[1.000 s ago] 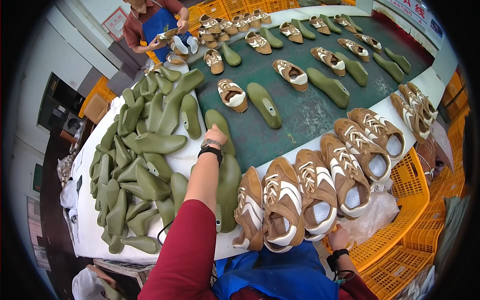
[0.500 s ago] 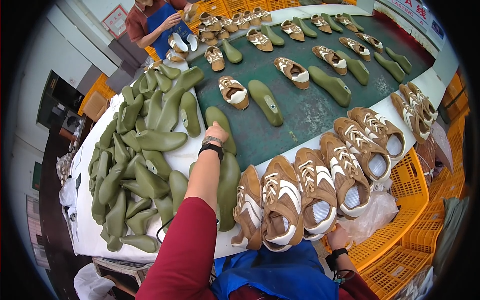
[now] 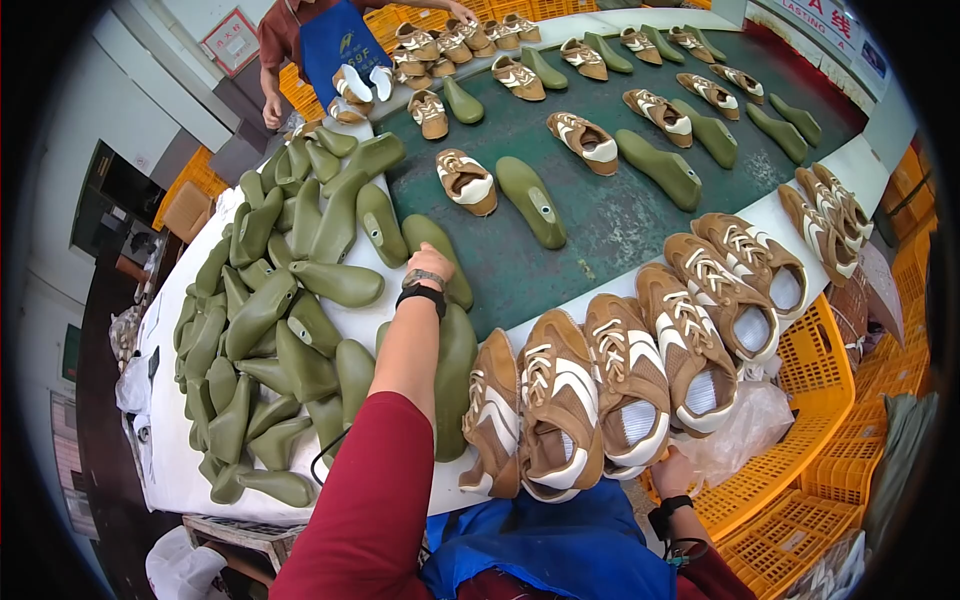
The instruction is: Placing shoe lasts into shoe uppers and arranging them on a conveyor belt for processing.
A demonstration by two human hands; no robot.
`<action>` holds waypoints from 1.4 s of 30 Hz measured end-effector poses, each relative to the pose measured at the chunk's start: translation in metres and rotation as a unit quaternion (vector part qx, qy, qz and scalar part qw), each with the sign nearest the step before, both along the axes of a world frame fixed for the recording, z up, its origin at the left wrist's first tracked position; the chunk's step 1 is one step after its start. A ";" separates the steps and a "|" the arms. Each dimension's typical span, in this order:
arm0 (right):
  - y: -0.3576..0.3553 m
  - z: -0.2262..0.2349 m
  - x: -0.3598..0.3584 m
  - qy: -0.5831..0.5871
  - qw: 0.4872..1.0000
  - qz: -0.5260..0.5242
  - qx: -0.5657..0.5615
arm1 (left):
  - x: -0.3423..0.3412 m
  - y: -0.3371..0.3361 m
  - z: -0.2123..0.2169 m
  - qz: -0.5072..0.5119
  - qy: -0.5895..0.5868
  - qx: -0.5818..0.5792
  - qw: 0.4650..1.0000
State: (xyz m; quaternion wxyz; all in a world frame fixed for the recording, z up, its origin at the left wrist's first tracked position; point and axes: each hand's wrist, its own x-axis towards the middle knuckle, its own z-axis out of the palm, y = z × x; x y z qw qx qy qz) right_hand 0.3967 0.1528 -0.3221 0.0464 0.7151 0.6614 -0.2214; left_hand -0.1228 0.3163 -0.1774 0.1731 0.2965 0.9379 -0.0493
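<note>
My left hand (image 3: 430,266) is closed at the near-left corner of the green table, with its fingers on a green shoe last (image 3: 428,236); the fingertips are partly hidden. To its left lies a large heap of green shoe lasts (image 3: 250,420) on a white surface. A bigger last (image 3: 458,385) rests beside my left forearm. My right hand (image 3: 673,472) is low at the table's near edge, by the heel of a brown and white sneaker (image 3: 628,385). Its fingertips are mostly hidden there, so what it touches cannot be made out.
Several brown sneakers (image 3: 560,405) line the near white edge. Across the green tabletop (image 3: 610,245), sneakers and lasts stand in rows. Orange crates (image 3: 815,385) with clear plastic (image 3: 735,430) are at the right. A co-worker in a blue apron (image 3: 345,45) stands at the far left.
Some lasts in the heap have shifted, one now lying on top nearer the middle. The last under my left hand has turned slightly. The co-worker's hands have parted, one reaching toward the far sneakers.
</note>
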 end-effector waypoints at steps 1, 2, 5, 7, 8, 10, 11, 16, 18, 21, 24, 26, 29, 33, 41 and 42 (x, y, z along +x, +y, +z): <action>0.000 0.000 0.000 0.000 1.000 0.000 0.000 | -0.001 0.000 -0.001 0.003 0.001 0.004 1.000; 0.000 0.001 -0.001 -0.002 1.000 -0.002 0.002 | -0.002 0.000 -0.002 0.007 0.002 0.007 1.000; 0.001 0.004 -0.002 -0.004 1.000 -0.007 0.001 | -0.002 -0.001 -0.003 0.008 -0.002 0.010 1.000; 0.001 0.004 -0.002 -0.005 1.000 -0.010 -0.003 | -0.002 0.000 -0.004 0.010 -0.003 0.012 1.000; 0.001 0.001 -0.001 -0.007 1.000 -0.007 -0.004 | -0.003 0.000 -0.005 0.013 -0.004 0.014 1.000; 0.001 0.001 -0.001 -0.009 1.000 -0.004 -0.007 | -0.004 0.000 -0.007 0.015 -0.005 0.018 1.000; 0.002 0.004 -0.002 -0.006 1.000 -0.006 -0.010 | -0.004 0.000 -0.008 0.017 -0.007 0.022 1.000; 0.002 0.004 -0.001 -0.002 1.000 -0.008 -0.011 | -0.002 0.003 -0.011 0.009 -0.012 0.028 1.000; 0.002 0.006 -0.002 -0.002 1.000 -0.008 -0.010 | -0.002 0.004 -0.012 0.002 -0.005 0.027 1.000; 0.001 0.004 -0.002 -0.009 1.000 -0.009 -0.014 | -0.007 0.007 -0.014 0.009 -0.031 0.032 0.999; 0.002 0.009 -0.005 -0.012 1.000 -0.011 -0.018 | -0.006 0.009 -0.014 -0.018 -0.003 0.016 1.000; 0.001 0.009 -0.004 -0.016 1.000 -0.013 -0.018 | -0.005 0.009 -0.013 -0.023 -0.003 0.018 1.000; 0.002 0.009 -0.005 -0.024 0.999 -0.012 -0.018 | -0.007 0.006 -0.013 -0.024 -0.002 0.002 1.000; 0.001 0.017 -0.006 -0.027 0.999 -0.019 -0.026 | 0.000 0.001 -0.009 -0.020 0.002 -0.021 1.000; -0.002 0.022 -0.005 0.016 0.999 -0.029 -0.017 | -0.001 -0.044 0.055 -0.111 -0.115 0.041 0.986; -0.002 0.022 -0.006 0.020 0.999 -0.028 -0.019 | -0.002 -0.057 0.073 -0.149 -0.127 0.050 0.979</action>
